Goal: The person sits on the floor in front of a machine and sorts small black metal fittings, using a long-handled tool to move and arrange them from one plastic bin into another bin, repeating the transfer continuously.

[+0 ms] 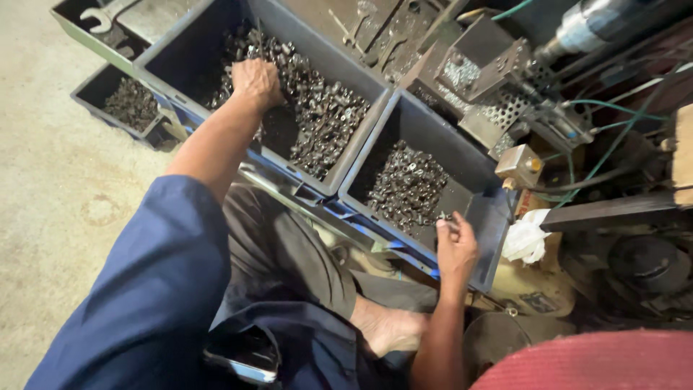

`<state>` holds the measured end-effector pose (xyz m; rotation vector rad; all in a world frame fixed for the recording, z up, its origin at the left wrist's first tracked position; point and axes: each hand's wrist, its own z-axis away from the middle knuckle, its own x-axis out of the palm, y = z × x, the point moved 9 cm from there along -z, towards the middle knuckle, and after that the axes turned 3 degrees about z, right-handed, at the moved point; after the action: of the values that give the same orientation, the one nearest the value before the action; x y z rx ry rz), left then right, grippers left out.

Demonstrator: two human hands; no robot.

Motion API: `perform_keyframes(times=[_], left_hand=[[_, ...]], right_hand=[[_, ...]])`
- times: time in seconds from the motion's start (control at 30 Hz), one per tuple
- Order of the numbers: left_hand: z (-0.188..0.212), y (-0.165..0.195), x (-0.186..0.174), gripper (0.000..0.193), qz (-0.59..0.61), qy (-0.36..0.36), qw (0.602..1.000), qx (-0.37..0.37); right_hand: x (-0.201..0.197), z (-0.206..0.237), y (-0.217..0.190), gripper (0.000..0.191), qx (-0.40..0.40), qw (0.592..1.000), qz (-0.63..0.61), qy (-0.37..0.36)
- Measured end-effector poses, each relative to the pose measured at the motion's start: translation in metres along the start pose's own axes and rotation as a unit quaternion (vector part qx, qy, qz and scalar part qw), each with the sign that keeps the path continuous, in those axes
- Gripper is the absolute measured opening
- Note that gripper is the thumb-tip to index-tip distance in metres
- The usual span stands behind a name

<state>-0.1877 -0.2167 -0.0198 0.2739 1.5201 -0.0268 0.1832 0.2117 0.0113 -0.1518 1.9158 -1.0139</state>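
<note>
Under the left hand point(256, 81), small metal parts point(317, 115) seemingly touch its grip.

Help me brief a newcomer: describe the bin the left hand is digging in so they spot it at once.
Start at the row of dark grey bins in front of the seated person. The left hand is buried in the large middle bin. It holds the biggest heap of small metal parts, unlike the smaller bin by the right hand.

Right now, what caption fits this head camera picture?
Left hand digs in a bin of metal parts; right hand reaches another.
</note>
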Motion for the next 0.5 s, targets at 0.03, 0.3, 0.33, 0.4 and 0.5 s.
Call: perform_keyframes(times=[0.03,0.3,0.33,0.4,0.5], left_hand=[[-0.001,0.0,-0.005,0.018,0.014,0.003,1.0,-0.004],[0.03,0.025,-0.046,0.036,0.283,0.053,0.958,0.012],[0.043,0.044,-0.044,0.038,0.341,0.035,0.939,0.031],[0.071,0.091,-0.048,0.034,0.413,0.057,0.905,0.079],[0.119,0.182,-0.036,0.033,0.425,0.028,0.89,0.161]], right_hand=[[0.001,0.001,-0.002,0.044,-0.009,1.0,0.005,0.006],[-0.011,0.01,-0.019,0.038,-0.049,0.997,0.033,0.045],[-0.011,0.01,-0.02,0.037,-0.054,0.997,0.017,0.044],[-0.01,0.009,-0.02,0.036,-0.066,0.997,-0.015,0.039],[-0.007,0.008,-0.013,0.037,-0.045,0.998,-0.044,0.025]])
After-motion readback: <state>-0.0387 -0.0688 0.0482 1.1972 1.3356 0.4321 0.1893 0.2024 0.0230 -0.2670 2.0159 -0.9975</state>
